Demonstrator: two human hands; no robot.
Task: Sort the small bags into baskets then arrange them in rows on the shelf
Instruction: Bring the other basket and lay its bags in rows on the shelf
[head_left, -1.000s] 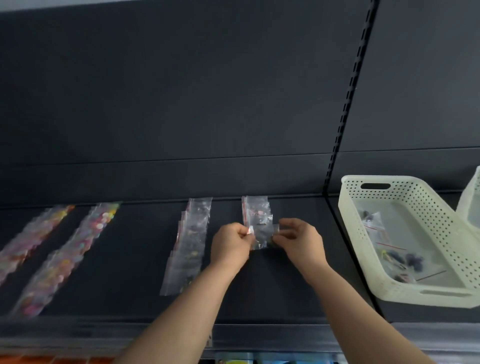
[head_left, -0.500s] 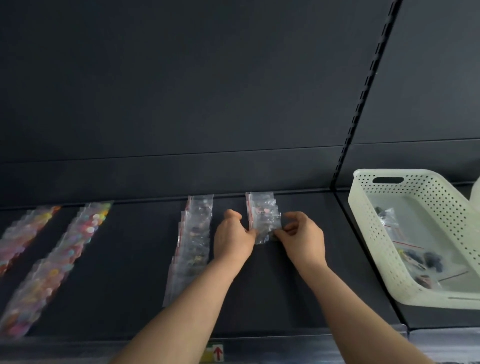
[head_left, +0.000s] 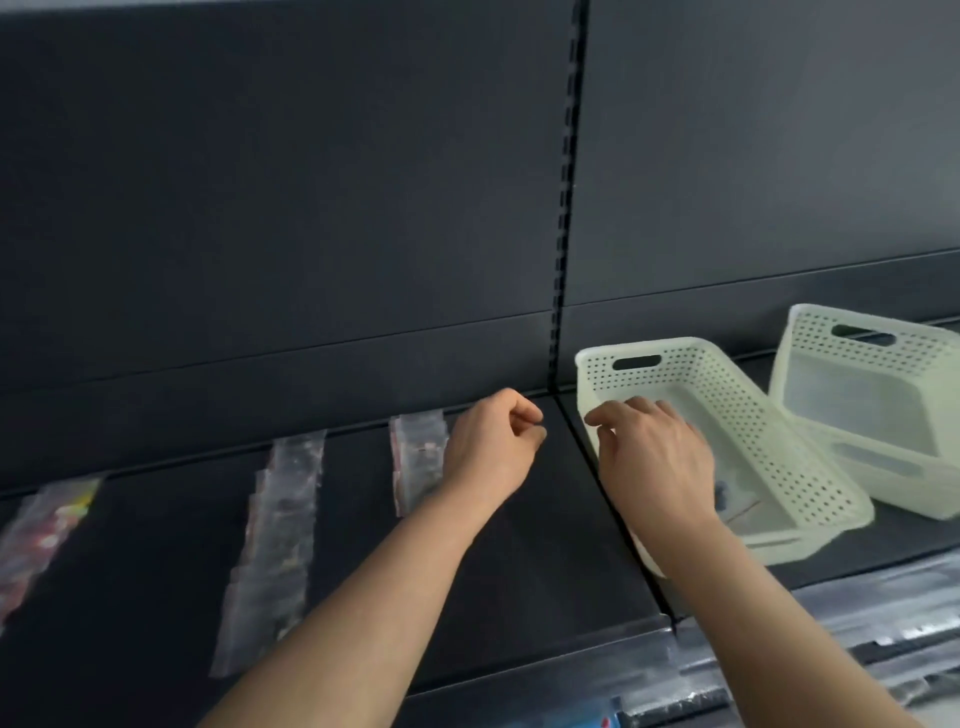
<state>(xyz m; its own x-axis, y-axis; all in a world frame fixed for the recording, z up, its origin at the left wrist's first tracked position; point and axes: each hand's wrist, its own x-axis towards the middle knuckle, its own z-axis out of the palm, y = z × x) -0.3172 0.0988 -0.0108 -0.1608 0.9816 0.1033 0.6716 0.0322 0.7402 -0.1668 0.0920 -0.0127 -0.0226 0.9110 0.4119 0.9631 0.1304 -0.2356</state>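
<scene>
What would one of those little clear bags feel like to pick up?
Probably floppy and light: the clear bags lie flat as thin film, overlapped in a row. Likely slippery too, so a nudge might slide the row out of line.

right hand (head_left: 649, 452) hides most of basket (head_left: 727, 374) floor | left hand (head_left: 488, 452) covers near end of third row (head_left: 418, 457) | left row (head_left: 41, 530) and far basket (head_left: 883, 332) cut by edges | I can't read blurred bag contents

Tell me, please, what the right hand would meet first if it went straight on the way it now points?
Most likely the slotted far wall of the nearer basket, since the right hand hovers over that basket, fingers pointing there. Depth is unclear; it may clear the rim instead.
</scene>
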